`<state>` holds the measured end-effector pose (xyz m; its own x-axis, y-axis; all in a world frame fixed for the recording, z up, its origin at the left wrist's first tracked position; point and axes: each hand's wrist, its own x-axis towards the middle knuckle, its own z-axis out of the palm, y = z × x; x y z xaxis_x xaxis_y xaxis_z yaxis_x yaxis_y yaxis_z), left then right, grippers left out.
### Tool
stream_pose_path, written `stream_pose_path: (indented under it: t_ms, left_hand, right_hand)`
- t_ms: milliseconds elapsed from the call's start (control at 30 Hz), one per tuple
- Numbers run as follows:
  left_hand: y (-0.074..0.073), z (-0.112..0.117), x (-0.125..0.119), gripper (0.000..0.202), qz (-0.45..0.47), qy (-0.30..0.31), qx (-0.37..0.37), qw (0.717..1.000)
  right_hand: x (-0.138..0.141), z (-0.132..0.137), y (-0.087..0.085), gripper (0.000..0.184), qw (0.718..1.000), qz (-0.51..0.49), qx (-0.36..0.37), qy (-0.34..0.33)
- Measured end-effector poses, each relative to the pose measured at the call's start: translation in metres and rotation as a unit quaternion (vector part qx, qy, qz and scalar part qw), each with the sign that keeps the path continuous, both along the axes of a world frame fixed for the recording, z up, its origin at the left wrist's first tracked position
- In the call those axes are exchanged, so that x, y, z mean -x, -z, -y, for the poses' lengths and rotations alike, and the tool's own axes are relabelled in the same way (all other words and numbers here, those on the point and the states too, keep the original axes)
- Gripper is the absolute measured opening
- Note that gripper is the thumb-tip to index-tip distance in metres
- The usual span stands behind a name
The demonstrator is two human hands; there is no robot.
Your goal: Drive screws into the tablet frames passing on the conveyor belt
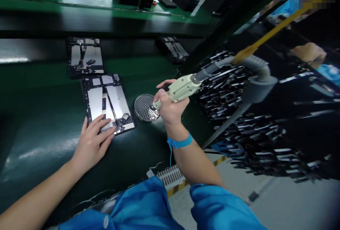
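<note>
At the left, an opened tablet-like device [91, 55] is being supported by the green work surface [47, 113], its inner side facing up. Just nearer, a second opened device [119, 99] is being touched by the left hand [92, 139], whose fingers are being spread over its lower part, with nothing being gripped. Right of it, a round perforated tray [142, 107] is being borne by the same surface; beyond, a third opened device [174, 49] is being seen near a dark slanting post [225, 28]. A pale green power driver [184, 88] is being gripped by the right hand [171, 111], its tip being held at the tray, though contact cannot be told. A blue wristband [182, 142] is being worn on that arm. Farther right, thin shiny-edged pieces [265, 127] are being shown in blurred rows
</note>
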<state>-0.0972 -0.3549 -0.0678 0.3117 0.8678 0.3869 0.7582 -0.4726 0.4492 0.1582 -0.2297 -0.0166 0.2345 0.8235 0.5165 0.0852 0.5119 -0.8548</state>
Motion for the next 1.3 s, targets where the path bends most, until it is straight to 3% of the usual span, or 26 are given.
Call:
stream_pose_path:
  t_ms: [133,567,767,900,1067,1300]
  left_hand:
    - [0.000,0.000,0.001,0.024,0.000,0.004,-0.003,1.000]
    - [0.003,0.000,0.001,0.024,0.002,0.004,-0.001,1.000]
    - [0.001,0.000,-0.003,0.025,0.007,-0.005,0.008,1.000]
    - [-0.002,-0.001,-0.005,0.034,0.012,-0.009,0.031,0.999]
    - [-0.001,-0.002,-0.003,0.038,0.020,0.000,0.044,0.999]
    - [-0.002,-0.003,-0.004,0.041,0.030,0.002,0.055,0.998]
  right_hand:
    - [-0.006,-0.005,0.009,0.020,1.000,0.006,0.006,0.017]
    - [-0.004,-0.002,0.015,0.022,1.000,0.022,0.012,0.010]
    - [0.006,0.005,-0.010,0.021,0.999,-0.033,-0.018,-0.007]
    - [0.040,0.031,-0.028,0.021,0.995,-0.042,-0.011,-0.085]
    - [0.083,0.060,-0.024,0.024,0.973,-0.022,0.026,-0.227]
    - [0.096,0.065,-0.015,0.025,0.965,0.000,0.043,-0.257]
